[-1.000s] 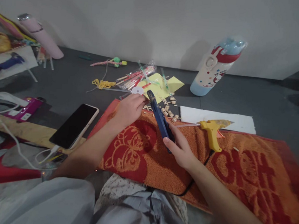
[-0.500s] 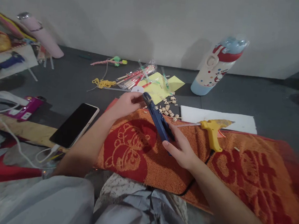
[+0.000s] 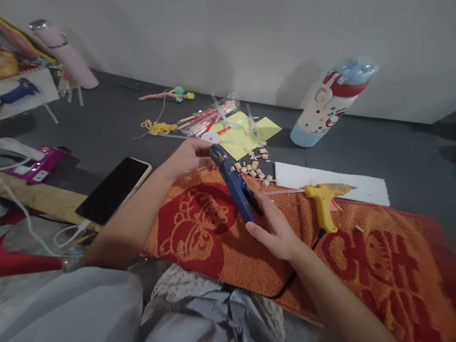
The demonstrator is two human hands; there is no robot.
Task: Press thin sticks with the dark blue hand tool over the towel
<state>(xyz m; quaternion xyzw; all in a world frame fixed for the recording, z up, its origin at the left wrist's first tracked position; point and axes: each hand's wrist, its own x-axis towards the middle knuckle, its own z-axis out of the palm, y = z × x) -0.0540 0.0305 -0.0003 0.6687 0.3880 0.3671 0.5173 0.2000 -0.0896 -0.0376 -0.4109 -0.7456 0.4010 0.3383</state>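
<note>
My right hand [image 3: 275, 226] grips the handles of a blue plier-like tool [image 3: 236, 188], which slants up to the left over the orange towel [image 3: 201, 233]. Its two handles stand slightly apart. My left hand [image 3: 191, 159] is at the tool's head, fingers closed together; the head hides their tips and whatever they pinch. Just beyond the tool lies a scatter of small cut wooden pieces [image 3: 254, 171], partly against the towel's edge. A yellow glue gun [image 3: 325, 202] rests on the towel to the right of my right hand.
Behind the pieces lie yellow paper [image 3: 268, 129], a plastic pack of sticks [image 3: 217, 113] and yellow string [image 3: 159, 128]. A white board [image 3: 367, 190] lies beside the glue gun, with a bottle [image 3: 327, 105] behind. At left are a phone [image 3: 115, 190] and purple power strip [image 3: 43, 164].
The head of the blue tool and my left hand have shifted slightly left. My right hand keeps its grip on the handles, nearly in the same place.
</note>
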